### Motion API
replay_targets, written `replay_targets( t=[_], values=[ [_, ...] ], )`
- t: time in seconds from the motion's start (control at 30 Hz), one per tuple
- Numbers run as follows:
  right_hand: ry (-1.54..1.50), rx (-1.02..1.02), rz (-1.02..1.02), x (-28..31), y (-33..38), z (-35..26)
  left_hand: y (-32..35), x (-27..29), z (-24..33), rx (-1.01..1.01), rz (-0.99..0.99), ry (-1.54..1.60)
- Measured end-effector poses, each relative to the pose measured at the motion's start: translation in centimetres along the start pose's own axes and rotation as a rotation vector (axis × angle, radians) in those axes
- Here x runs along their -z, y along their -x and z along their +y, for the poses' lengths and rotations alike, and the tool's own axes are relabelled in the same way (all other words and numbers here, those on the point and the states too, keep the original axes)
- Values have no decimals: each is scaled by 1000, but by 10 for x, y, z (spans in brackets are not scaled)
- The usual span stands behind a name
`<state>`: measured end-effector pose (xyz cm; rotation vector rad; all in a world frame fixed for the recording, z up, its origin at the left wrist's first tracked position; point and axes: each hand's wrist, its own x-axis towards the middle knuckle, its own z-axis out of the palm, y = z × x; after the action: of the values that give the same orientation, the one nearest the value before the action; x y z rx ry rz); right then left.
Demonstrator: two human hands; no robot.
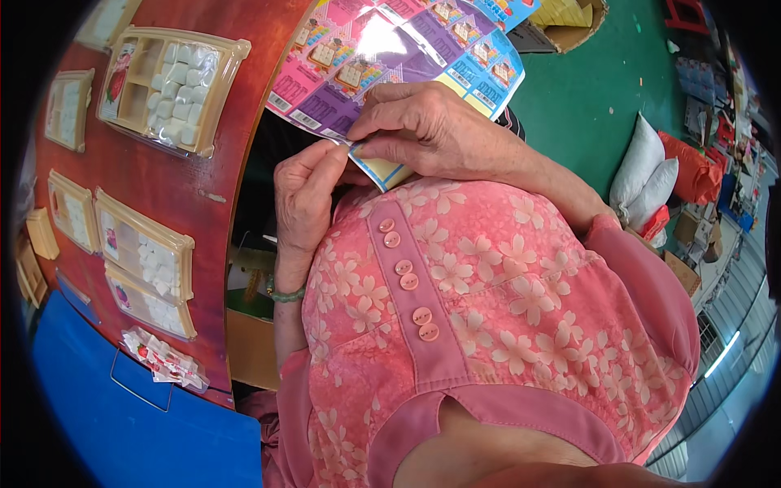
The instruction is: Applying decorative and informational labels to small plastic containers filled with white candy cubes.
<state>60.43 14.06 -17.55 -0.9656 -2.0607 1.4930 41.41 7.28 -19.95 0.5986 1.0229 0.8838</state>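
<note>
Nearest: pink cloth blouse (496, 301), pale floral print, paired round buttons.
Left hand (305, 191): green bangle (289, 296) at the wrist; thumb and forefinger pinched narrow on the edge of a glossy sheet (350, 73) of repeated pink, purple, blue and yellow labels.
Right hand (427, 126): thumb and forefinger likewise pinched at that edge, tips just beside the left's.
Sheet, location: before the blouse, beside a reddish-brown glossy table (213, 171), spreading beyond the hands.
On table: beige plastic compartment trays (225, 93) holding white pillow-shaped pieces (175, 98), none handled.
Step, as judged: fingertip work at the sheet's edge; whether a label is lifting cannot be told.
Next move: seemingly calls for one steadying hand, one fine pinch, without creasing.
</note>
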Motion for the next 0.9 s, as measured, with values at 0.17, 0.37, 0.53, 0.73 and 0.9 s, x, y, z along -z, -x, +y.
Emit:
replay_targets(
  t=[0.17, 0.37, 0.53, 0.73, 0.9],
  values=[
    [-5, 36, 33, 4, 1, 1, 1, -6, 6, -141, 8, -215],
    [-6, 4, 5, 9, 5, -3, 1, -14, 17, -325, 10, -523],
    [11, 5, -27, 11, 6, -5, 0, -14, 15, -452, -23, -647],
    [66, 61, -18, 13, 6, -8, -1, -15, 17, -520, -35, -766],
    [6, 35, -71, 18, 5, -7, 0, -18, 21, -525, -56, -821]
  ],
)
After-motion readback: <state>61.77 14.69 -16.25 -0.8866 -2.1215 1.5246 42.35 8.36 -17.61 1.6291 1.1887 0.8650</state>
